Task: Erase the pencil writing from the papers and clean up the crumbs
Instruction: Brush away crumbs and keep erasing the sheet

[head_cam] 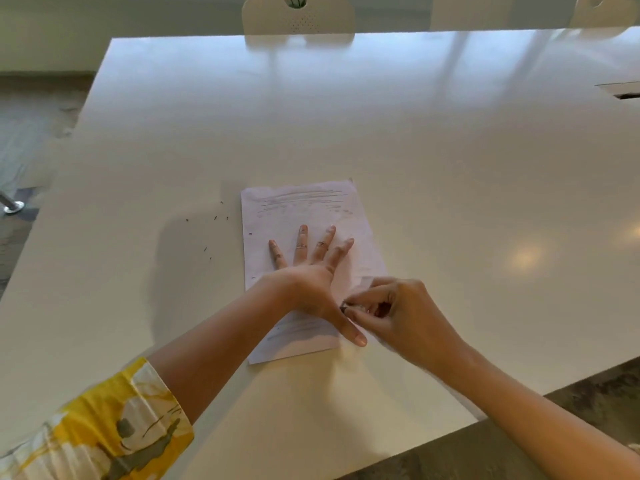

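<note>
A white punched sheet of paper lies on the white table, with faint pencil lines near its top and more near its bottom edge. My left hand presses flat on the middle of the sheet, fingers spread. My right hand is pinched on a small eraser at the sheet's right edge, right beside my left thumb. Most of the eraser is hidden by the fingers. Several dark eraser crumbs lie scattered on the table to the left of the paper.
White chairs stand along the table's far edge. A cable slot opens in the tabletop at the far right. The table's near edge runs diagonally at the lower right, with dark floor beyond it.
</note>
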The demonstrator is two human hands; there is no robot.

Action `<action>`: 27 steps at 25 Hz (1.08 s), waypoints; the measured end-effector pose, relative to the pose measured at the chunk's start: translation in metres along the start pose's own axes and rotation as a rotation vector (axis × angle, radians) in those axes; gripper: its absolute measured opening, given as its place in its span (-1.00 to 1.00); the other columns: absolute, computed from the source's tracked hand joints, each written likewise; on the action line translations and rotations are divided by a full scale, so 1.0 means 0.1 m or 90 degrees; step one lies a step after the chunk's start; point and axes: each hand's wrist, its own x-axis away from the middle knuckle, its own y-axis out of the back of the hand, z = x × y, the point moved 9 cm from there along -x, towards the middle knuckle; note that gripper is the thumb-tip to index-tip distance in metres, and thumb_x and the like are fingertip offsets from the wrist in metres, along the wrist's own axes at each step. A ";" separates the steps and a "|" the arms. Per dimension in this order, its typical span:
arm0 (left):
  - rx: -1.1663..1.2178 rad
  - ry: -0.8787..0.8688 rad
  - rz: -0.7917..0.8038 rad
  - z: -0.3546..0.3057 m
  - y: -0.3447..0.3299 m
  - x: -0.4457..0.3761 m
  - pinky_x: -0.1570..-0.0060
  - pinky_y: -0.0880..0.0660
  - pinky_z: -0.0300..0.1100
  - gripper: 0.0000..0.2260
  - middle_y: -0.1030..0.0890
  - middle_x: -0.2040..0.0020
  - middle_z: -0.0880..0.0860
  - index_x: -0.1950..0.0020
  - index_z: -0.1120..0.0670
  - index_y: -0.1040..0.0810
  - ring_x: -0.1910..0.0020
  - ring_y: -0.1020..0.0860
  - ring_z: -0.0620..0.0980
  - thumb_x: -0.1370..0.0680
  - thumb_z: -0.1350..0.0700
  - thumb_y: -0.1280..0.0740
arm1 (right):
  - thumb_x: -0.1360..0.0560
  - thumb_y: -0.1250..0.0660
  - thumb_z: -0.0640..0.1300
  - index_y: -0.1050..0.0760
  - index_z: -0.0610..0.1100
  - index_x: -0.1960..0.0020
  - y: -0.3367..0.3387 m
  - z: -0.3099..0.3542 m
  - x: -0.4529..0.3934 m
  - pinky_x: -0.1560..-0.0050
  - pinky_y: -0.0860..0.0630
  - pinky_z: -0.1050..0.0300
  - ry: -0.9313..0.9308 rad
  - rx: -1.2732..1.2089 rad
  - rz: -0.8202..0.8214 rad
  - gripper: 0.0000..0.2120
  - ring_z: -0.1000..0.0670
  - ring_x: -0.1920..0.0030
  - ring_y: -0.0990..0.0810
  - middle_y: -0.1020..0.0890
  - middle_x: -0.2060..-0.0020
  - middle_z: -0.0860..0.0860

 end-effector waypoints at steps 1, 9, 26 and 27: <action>0.000 0.001 0.002 0.00 0.00 0.00 -0.23 0.53 0.48 0.41 0.64 -0.44 -0.11 -0.48 -0.20 0.56 -0.35 0.67 0.16 -0.09 -0.53 -0.47 | -0.46 -0.50 -0.14 -0.74 0.00 0.08 -0.01 0.01 0.02 0.29 -0.54 0.14 0.003 -0.007 0.008 -0.92 0.02 0.32 -0.60 -0.65 0.27 0.08; 0.009 -0.002 0.003 0.01 -0.01 -0.01 -0.24 0.52 0.48 0.42 0.64 -0.43 -0.13 -0.49 -0.20 0.54 -0.34 0.68 0.16 -0.08 -0.52 -0.49 | -0.48 -0.48 -0.15 -0.74 -0.02 0.04 0.18 -0.15 -0.39 0.27 -0.56 0.12 0.000 0.060 -0.111 -0.90 0.07 0.34 -0.60 -0.65 0.29 0.08; -0.010 0.009 0.012 0.02 0.00 -0.03 -0.24 0.48 0.51 0.41 0.64 -0.44 -0.10 -0.47 -0.19 0.57 -0.35 0.67 0.18 -0.09 -0.53 -0.47 | -0.45 -0.53 -0.14 -0.74 0.01 0.00 0.06 -0.07 0.11 0.31 -0.45 0.34 0.015 -0.014 -0.045 -0.86 0.06 0.32 -0.60 -0.66 0.26 0.16; -0.016 0.009 0.013 0.02 0.00 -0.03 -0.25 0.47 0.52 0.42 0.64 -0.44 -0.09 -0.47 -0.18 0.58 -0.35 0.66 0.18 -0.09 -0.53 -0.47 | -0.45 -0.53 -0.15 -0.74 0.00 0.00 0.08 -0.08 0.08 0.30 -0.43 0.38 0.015 -0.004 -0.058 -0.86 0.08 0.31 -0.60 -0.65 0.26 0.16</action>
